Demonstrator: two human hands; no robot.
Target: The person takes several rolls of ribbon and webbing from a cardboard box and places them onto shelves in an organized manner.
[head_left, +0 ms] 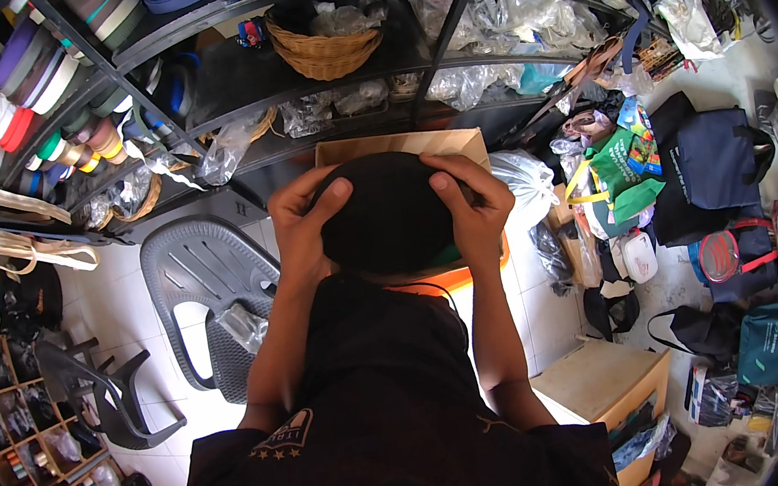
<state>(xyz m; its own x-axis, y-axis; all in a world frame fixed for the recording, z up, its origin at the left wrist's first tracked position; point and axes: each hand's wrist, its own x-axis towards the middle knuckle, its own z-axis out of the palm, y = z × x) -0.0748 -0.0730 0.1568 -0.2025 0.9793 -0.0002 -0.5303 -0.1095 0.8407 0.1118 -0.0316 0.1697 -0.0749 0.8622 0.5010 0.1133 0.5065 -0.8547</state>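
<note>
Room: We stand in a crowded storeroom with a white tiled floor; dark metal shelving [444, 61] curves above and beyond our hands, stacked with ribbon rolls [32, 102], clear plastic bags and a wicker basket [324, 49].

Thing in hand: A round piece of black fabric [385, 212], domed like a cap or pouch, sits between our two hands, held up in front of our chest.

Left hand: Our left hand [302, 226] curls around the fabric's left edge, thumb on top, fingers wrapped behind and closed on it.

Right hand: Our right hand [475, 215] grips the right edge the same way, fingers bent over the rim.

Just beyond the hands: An open cardboard box [402, 147] lies directly behind the fabric, and an orange edge [442, 280] shows under it.

Left of the hands: A grey plastic chair [204, 275] lies tipped on the floor.

Right of the hands: Bags in green, navy and black are heaped on the tiles, with a low wooden cabinet [600, 380] nearer to us.

Handling: We judge the fabric light, soft and floppy, not fragile, and unlikely to slip; held at one point it would sag, so opposite sides of the rim look the best places to hold.
</note>
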